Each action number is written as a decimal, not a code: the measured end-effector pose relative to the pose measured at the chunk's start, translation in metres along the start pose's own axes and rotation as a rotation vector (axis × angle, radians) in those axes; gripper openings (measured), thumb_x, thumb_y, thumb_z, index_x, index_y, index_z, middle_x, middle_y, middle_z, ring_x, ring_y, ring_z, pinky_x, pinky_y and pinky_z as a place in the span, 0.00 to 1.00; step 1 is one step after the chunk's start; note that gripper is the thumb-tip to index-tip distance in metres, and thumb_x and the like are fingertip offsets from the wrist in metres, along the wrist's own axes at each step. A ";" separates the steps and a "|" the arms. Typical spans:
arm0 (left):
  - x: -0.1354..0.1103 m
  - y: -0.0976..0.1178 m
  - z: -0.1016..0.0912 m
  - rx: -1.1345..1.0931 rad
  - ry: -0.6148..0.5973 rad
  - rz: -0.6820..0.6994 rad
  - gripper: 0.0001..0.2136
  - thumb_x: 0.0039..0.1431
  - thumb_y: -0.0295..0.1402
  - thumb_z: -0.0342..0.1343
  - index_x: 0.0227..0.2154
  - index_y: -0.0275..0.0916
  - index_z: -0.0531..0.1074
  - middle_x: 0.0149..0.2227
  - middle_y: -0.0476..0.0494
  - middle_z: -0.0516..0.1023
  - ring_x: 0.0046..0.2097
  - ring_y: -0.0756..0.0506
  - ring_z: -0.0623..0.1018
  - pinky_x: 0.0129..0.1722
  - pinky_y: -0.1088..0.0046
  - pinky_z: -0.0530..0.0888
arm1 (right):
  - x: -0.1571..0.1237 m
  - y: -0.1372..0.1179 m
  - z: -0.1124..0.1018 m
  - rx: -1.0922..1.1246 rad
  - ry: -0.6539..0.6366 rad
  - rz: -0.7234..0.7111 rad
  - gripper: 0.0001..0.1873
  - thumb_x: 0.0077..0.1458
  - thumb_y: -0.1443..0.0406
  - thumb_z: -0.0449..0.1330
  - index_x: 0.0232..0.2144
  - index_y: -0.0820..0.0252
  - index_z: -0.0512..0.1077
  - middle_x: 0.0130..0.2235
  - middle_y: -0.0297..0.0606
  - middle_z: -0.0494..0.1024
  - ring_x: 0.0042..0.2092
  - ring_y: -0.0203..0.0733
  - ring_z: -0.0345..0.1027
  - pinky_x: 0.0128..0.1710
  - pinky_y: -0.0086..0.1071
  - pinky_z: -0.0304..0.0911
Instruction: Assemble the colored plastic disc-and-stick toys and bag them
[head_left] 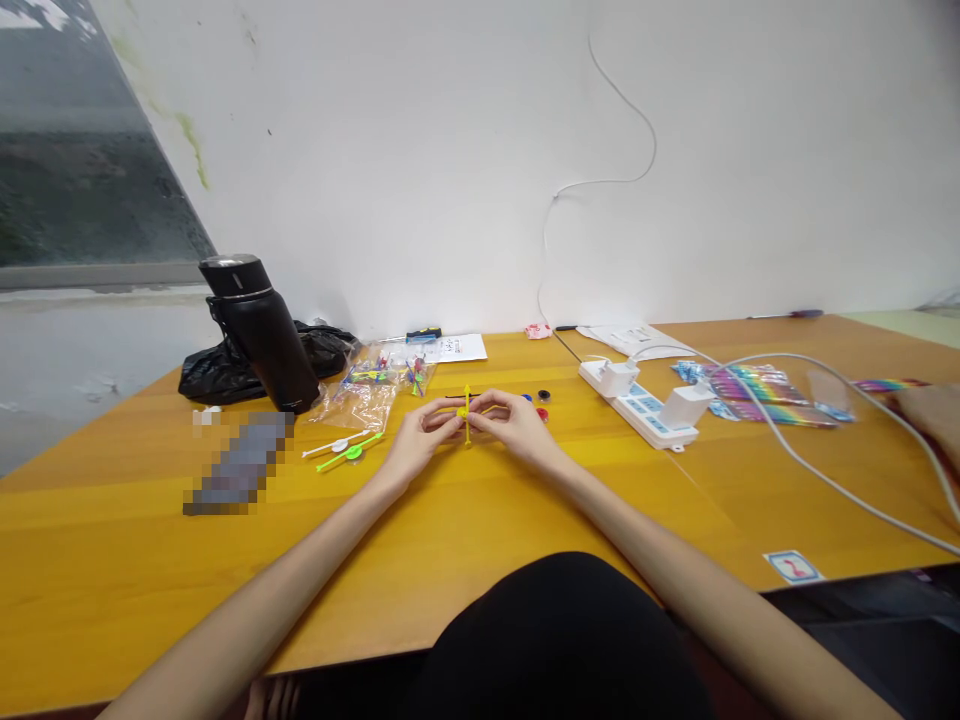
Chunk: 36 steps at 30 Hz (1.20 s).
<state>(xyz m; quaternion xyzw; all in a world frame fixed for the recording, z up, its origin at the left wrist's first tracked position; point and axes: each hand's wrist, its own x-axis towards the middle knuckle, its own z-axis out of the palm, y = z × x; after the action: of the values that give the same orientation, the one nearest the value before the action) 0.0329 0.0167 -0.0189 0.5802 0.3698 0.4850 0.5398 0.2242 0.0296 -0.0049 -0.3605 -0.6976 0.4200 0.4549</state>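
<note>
Above the wooden table point(450, 560) a small yellow plastic arrow spinner point(468, 430) stands upright between my hands, its arrow tip up. My left hand point(421, 440) pinches it from the left with thumb and fingers. From the right, my right hand point(521, 428) pinches the same piece. A white arrow spinner point(337, 445) and a green arrow spinner point(351, 453) lie on the table left of my left hand. Beyond my right hand are a black round piece point(544, 396) and a red round piece point(541, 414); a blue one is partly hidden.
A black bottle point(262, 335) stands at the left before a black plastic bag point(202, 370), near a clear bag of coloured parts point(367, 385). On the right are a white power strip point(641, 405), cables and rainbow-coloured packets point(772, 395). Another person's hand point(930, 415) shows at the right edge.
</note>
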 end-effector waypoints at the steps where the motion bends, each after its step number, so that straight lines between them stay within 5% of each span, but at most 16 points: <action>1: 0.000 0.000 0.000 -0.002 0.000 0.002 0.24 0.53 0.44 0.68 0.50 0.38 0.75 0.43 0.37 0.84 0.46 0.40 0.83 0.51 0.59 0.78 | 0.000 0.000 0.000 -0.009 0.005 0.000 0.14 0.53 0.55 0.67 0.35 0.60 0.75 0.39 0.39 0.80 0.37 0.40 0.77 0.45 0.38 0.73; 9: -0.002 0.002 0.003 -0.013 0.013 -0.004 0.24 0.54 0.45 0.67 0.50 0.38 0.75 0.45 0.37 0.84 0.45 0.40 0.83 0.50 0.58 0.78 | 0.000 0.001 0.002 -0.036 0.013 -0.008 0.13 0.54 0.57 0.66 0.36 0.59 0.73 0.39 0.40 0.80 0.40 0.40 0.76 0.44 0.36 0.73; 16: -0.004 0.008 0.006 -0.028 0.034 0.006 0.22 0.54 0.46 0.66 0.49 0.38 0.76 0.48 0.38 0.83 0.50 0.39 0.82 0.53 0.59 0.77 | -0.003 -0.002 0.007 -0.135 0.099 -0.067 0.18 0.58 0.58 0.64 0.48 0.60 0.71 0.51 0.47 0.76 0.48 0.43 0.73 0.46 0.36 0.71; 21: -0.005 0.007 0.007 -0.020 -0.013 0.007 0.21 0.55 0.47 0.65 0.48 0.40 0.77 0.48 0.39 0.83 0.50 0.39 0.82 0.52 0.60 0.77 | -0.006 -0.001 0.010 -0.146 -0.124 -0.030 0.14 0.66 0.59 0.55 0.47 0.59 0.74 0.42 0.42 0.81 0.45 0.43 0.76 0.47 0.38 0.70; 36: -0.004 0.005 0.006 -0.073 -0.075 -0.042 0.22 0.54 0.45 0.67 0.49 0.38 0.77 0.45 0.38 0.83 0.44 0.43 0.82 0.47 0.65 0.78 | -0.006 -0.004 0.004 -0.161 -0.134 -0.056 0.10 0.62 0.59 0.59 0.40 0.60 0.71 0.33 0.36 0.76 0.34 0.39 0.69 0.36 0.32 0.64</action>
<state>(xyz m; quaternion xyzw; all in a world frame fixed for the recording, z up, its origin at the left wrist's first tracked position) 0.0367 0.0104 -0.0139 0.5701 0.3435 0.4644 0.5842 0.2220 0.0220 -0.0042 -0.3474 -0.7678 0.3726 0.3886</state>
